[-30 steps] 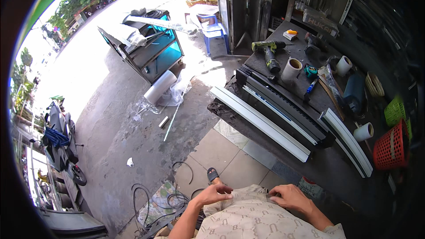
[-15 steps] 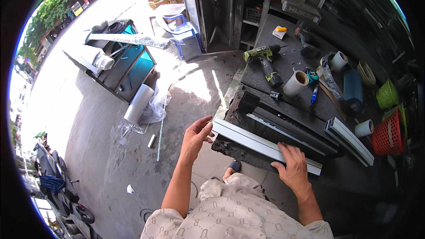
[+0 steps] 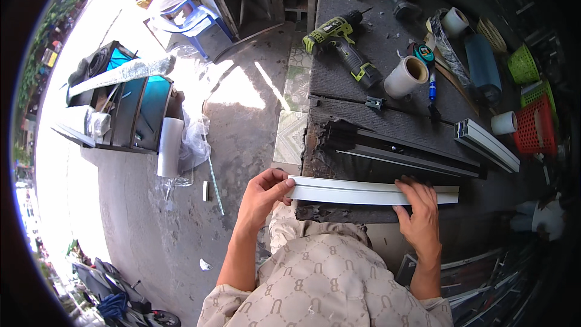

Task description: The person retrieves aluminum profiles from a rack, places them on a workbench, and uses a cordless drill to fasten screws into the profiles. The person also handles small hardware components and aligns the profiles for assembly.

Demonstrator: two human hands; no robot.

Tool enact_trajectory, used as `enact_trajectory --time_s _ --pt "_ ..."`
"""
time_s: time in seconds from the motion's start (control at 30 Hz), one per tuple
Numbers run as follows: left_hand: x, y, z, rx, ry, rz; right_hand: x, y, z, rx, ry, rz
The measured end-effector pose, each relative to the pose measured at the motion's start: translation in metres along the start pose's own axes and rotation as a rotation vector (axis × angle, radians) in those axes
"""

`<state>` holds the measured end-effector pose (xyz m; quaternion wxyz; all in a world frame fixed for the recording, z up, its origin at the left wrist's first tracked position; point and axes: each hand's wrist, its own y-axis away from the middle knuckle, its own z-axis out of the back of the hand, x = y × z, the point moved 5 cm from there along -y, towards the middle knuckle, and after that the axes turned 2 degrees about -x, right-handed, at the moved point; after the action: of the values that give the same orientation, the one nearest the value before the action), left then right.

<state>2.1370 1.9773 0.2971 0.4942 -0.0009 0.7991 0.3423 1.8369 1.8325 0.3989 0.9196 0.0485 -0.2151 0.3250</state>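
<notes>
I held the white bar (image 3: 345,191) along the near edge of the counter (image 3: 387,30), its left end at the near-left corner. My left grip (image 3: 261,197) pinched that end; my right grip (image 3: 419,212) clasped it toward the other. Farther back, a drill (image 3: 346,53) lay at the left edge.

Appears as a long, rigid white profile bar (image 3: 348,192) with a lengthwise groove; stretches crosswise over the near edge of the dark worktop (image 3: 351,112); reaches just past its left side.
</notes>
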Motion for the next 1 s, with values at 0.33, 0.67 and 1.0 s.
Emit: enact_trajectory --time_s 0.33,0.67,1.0 --pt "-0.08 0.0 0.001 0.456 0.266 -0.249 0.065 0.006 0.014 -0.043 -0.035 -0.161" --pt "-0.114 0.037 -0.094 0.916 -0.73 -0.491 0.081 0.013 0.015 -1.038 -0.857 -0.366" --pt "-0.085 0.018 -0.076 0.725 -0.995 -0.604 0.026 0.049 -0.039 -1.116 -1.354 -0.774"
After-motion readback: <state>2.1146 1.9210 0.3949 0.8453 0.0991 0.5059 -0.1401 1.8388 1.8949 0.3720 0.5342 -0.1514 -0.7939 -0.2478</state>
